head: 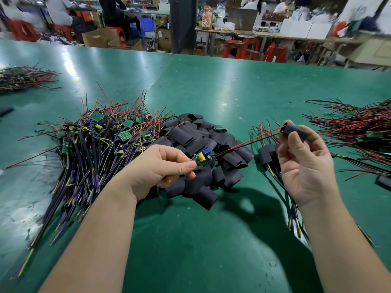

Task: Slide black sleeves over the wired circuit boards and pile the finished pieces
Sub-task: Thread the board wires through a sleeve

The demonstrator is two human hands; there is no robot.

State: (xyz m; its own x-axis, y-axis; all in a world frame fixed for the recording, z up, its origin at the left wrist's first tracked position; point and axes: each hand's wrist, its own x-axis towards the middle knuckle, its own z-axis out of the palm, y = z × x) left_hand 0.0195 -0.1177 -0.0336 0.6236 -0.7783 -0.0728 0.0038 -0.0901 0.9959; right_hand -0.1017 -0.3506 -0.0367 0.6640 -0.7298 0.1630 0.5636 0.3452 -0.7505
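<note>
Circuit board [202, 159] pinched in left hand [156, 170], wires [249, 140] up-right to black sleeve [297, 130] in curled fingers [293, 144] of right hand [306, 166].

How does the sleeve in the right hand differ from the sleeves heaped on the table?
The sleeve in the right hand is held up, with red and black wires entering its mouth. The heaped sleeves lie loose on the table with nothing threaded. Both are black tubes.
</note>
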